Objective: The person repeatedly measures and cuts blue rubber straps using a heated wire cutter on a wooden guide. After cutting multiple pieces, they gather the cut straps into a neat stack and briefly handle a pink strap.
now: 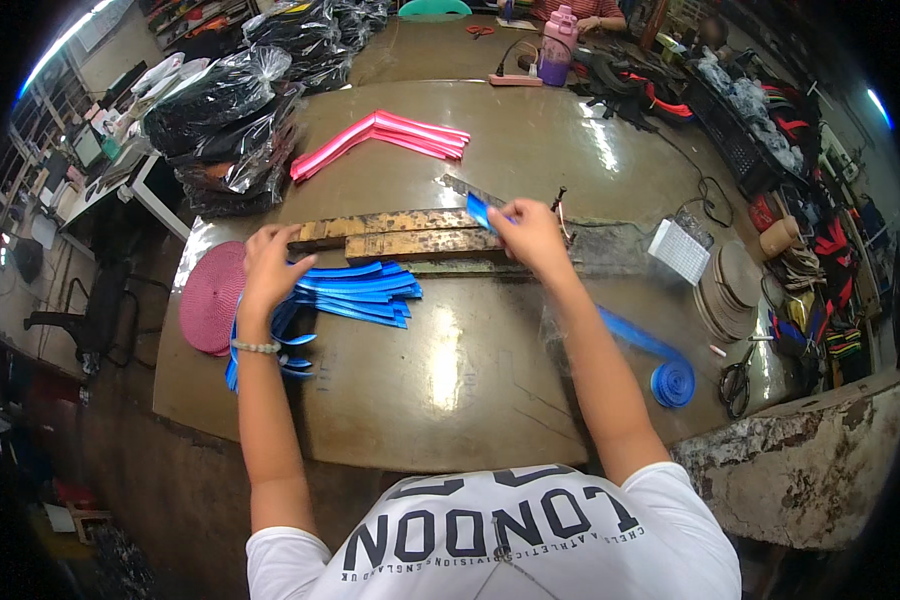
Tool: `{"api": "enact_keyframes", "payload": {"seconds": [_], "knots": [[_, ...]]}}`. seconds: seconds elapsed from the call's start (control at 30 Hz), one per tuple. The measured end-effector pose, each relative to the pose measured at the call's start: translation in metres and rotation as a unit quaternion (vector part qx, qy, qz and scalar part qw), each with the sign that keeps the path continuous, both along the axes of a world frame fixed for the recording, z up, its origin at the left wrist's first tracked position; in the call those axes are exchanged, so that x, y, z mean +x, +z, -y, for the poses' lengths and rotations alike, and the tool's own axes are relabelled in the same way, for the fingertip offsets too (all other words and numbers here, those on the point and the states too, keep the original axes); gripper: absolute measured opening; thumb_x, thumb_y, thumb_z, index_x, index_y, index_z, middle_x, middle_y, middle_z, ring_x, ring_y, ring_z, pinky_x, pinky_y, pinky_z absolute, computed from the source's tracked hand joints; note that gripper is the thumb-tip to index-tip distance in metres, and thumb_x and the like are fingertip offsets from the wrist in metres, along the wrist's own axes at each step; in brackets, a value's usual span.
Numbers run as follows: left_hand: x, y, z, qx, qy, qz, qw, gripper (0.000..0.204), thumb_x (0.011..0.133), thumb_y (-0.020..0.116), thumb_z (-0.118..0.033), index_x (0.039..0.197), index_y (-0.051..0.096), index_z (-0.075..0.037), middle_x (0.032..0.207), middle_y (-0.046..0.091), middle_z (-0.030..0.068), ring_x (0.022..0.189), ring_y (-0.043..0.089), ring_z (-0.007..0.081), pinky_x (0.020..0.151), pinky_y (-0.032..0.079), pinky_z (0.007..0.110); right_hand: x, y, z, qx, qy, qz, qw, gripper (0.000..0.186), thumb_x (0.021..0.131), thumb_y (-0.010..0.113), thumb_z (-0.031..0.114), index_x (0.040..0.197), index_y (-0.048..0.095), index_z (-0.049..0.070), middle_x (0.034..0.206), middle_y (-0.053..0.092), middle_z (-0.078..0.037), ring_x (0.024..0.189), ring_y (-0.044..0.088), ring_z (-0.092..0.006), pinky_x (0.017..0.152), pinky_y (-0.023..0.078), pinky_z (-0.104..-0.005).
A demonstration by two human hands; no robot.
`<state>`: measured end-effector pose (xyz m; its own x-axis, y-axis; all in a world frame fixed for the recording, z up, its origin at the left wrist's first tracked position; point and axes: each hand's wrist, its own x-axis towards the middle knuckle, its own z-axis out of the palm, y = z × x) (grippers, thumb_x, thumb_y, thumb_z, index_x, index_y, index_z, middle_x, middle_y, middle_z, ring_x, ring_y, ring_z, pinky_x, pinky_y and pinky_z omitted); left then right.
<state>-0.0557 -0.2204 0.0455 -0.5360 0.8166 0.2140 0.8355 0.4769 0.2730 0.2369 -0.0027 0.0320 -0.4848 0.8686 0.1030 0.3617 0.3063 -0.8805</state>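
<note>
My right hand [532, 235] pinches the end of a blue ribbon [478, 208] between thumb and fingers, over a long, worn yellow-brown bar [420, 232]. My left hand [270, 268] is at the bar's left end, thumb and fingers apart. Below it a bundle of cut blue ribbon strips [365, 295] lies fanned out, partly under my wrist. A blue ribbon roll [673, 383] sits right of my right forearm, its loose tail [630, 332] running toward that arm. Behind the bar is a thin metal strip [470, 187].
A maroon webbing roll [210, 300] lies at the left edge. Pink ribbon strips [380, 140] lie beyond the bar. At right are scissors [736, 385], a beige webbing roll [727, 290] and a white card [679, 251]. Plastic-wrapped stacks [220, 125] stand far left; a person [595, 12] sits opposite.
</note>
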Motion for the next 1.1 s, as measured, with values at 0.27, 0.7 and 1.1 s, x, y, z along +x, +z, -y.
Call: {"api": "enact_keyframes", "payload": {"seconds": [0.27,0.7,1.1], "knots": [[0.071,-0.024,-0.154,0.205,-0.101,0.192,0.954,0.058,0.084,0.059,-0.042,0.120,0.054,0.003,0.107,0.061,0.0246,0.101,0.059,0.0361,0.089,0.044,0.042,-0.076,-0.039,-0.088,0.030,-0.031,0.140,0.989,0.025,0.073,0.069,0.022,0.061,0.061,0.001,0.054,0.062,-0.009,0.046,0.059,-0.0157,0.047,0.048,-0.0289],[0.099,-0.059,-0.208,0.029,-0.007,0.165,0.986,0.053,0.079,0.055,-0.060,0.069,0.068,-0.009,0.067,0.065,0.0121,0.073,0.064,0.0309,0.077,0.043,0.041,-0.043,0.038,-0.037,0.172,0.016,0.260,0.950,0.039,0.069,0.072,0.035,0.082,0.068,-0.002,0.079,0.065,-0.023,0.078,0.065,-0.0370,0.070,0.051,-0.0432],[0.093,-0.064,-0.215,0.003,-0.012,0.192,0.981,0.051,0.078,0.056,-0.057,0.077,0.071,-0.008,0.082,0.068,0.0152,0.082,0.064,0.0333,0.084,0.037,0.045,0.124,0.007,-0.066,-0.162,-0.021,0.020,0.986,0.026,0.076,0.073,0.030,0.073,0.063,0.007,0.057,0.049,0.004,0.049,0.039,-0.0054,0.044,0.028,-0.0228]]}}
